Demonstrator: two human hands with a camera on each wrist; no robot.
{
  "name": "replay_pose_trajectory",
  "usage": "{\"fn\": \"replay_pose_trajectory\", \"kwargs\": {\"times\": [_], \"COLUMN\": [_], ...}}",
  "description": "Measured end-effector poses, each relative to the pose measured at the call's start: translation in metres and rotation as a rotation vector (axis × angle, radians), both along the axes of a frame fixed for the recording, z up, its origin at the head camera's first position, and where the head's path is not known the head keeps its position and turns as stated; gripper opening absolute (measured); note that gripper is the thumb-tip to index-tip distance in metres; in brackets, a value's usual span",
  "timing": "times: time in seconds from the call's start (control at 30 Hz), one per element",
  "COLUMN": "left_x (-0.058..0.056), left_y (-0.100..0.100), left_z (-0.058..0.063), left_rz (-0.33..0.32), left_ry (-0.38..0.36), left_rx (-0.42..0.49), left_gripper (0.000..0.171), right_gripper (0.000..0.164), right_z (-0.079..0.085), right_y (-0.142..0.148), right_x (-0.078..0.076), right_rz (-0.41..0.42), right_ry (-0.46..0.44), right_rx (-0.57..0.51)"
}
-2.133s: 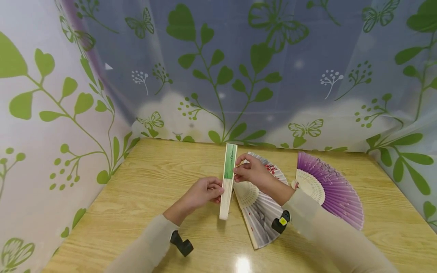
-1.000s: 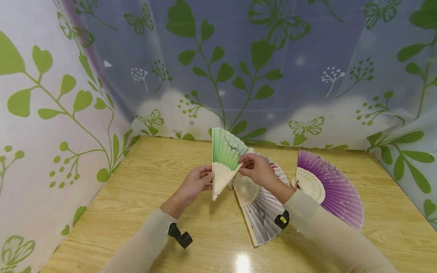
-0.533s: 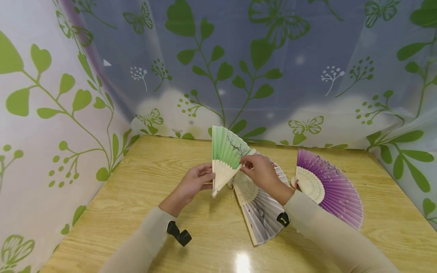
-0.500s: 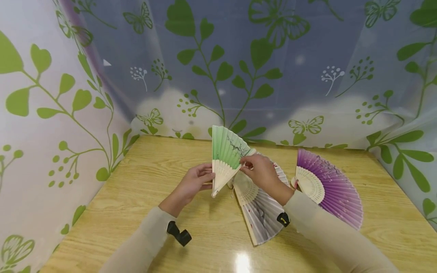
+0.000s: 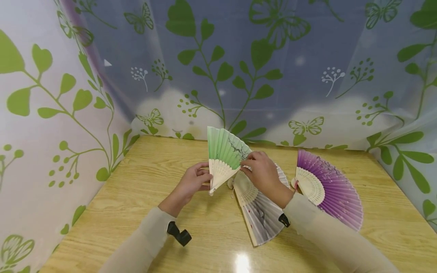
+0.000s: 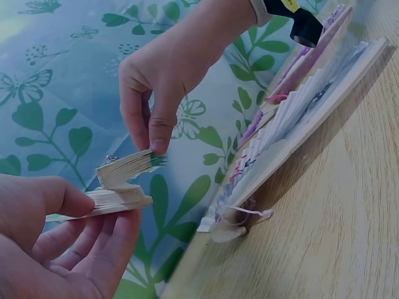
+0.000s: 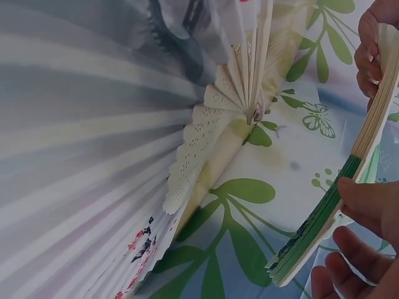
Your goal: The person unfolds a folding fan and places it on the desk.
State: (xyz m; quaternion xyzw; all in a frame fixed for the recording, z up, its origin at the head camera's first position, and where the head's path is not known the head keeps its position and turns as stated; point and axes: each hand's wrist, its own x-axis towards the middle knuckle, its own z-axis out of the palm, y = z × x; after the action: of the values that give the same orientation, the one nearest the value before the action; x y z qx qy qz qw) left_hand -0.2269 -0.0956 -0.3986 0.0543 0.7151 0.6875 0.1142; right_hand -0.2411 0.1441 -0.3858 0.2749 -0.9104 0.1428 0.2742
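A green folding fan (image 5: 223, 149) with pale ribs is held partly spread above the table. My left hand (image 5: 192, 182) pinches its left outer rib low down, thumb in front; the left wrist view shows the fingers under the stacked ribs. My right hand (image 5: 263, 170) pinches the fan's right edge between thumb and fingers, near where green leaf meets ribs. Beneath and beside the right hand, a white and grey folding fan (image 5: 263, 218) lies spread on the table, partly hidden by that hand and arm. Further right lies a spread purple folding fan (image 5: 336, 189).
The wooden table (image 5: 136, 204) reaches back to a leaf-patterned curtain (image 5: 218, 76), which also hangs along the left and right sides. A pale tassel cord (image 6: 249, 212) hangs at the pivot of the white and grey fan.
The green fan was folded at first and has been spread to a wedge, lifted a little. Lately its left edge has swung further left with my left hand, widening it slightly.
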Motion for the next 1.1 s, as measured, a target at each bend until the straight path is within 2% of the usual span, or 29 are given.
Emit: {"fn": "replay_pose_trajectory", "kwargs": {"times": [0.17, 0.27, 0.43, 0.53, 0.83, 1.1], "left_x": [-0.0004, 0.0004, 0.0032, 0.0050, 0.0044, 0.0035], "left_y": [0.0009, 0.0004, 0.0002, 0.0013, 0.0012, 0.0000], "left_z": [-0.0008, 0.0001, 0.0042, 0.0068, 0.0070, 0.0086], "left_rz": [0.003, -0.017, -0.068, -0.071, 0.019, 0.105], "left_ry": [-0.007, -0.002, 0.013, 0.009, 0.039, 0.060], "left_rx": [0.009, 0.010, 0.000, 0.005, 0.017, 0.080], "left_gripper": [0.043, 0.047, 0.052, 0.053, 0.054, 0.041], "right_gripper": [0.008, 0.010, 0.014, 0.014, 0.009, 0.005], "right_z": [-0.0013, -0.0023, -0.0034, -0.0034, -0.0070, -0.0068], "right_y": [0.0007, 0.0013, 0.0017, 0.0018, 0.0013, -0.0008], "right_x": [-0.0009, -0.0002, 0.0009, 0.0015, 0.0010, 0.0065], "right_rz": [0.024, 0.019, -0.011, -0.023, -0.070, -0.075], "right_ry": [0.063, 0.090, 0.079, 0.059, 0.034, 0.021], "right_rx": [0.032, 0.031, 0.032, 0.037, 0.061, 0.101]}}
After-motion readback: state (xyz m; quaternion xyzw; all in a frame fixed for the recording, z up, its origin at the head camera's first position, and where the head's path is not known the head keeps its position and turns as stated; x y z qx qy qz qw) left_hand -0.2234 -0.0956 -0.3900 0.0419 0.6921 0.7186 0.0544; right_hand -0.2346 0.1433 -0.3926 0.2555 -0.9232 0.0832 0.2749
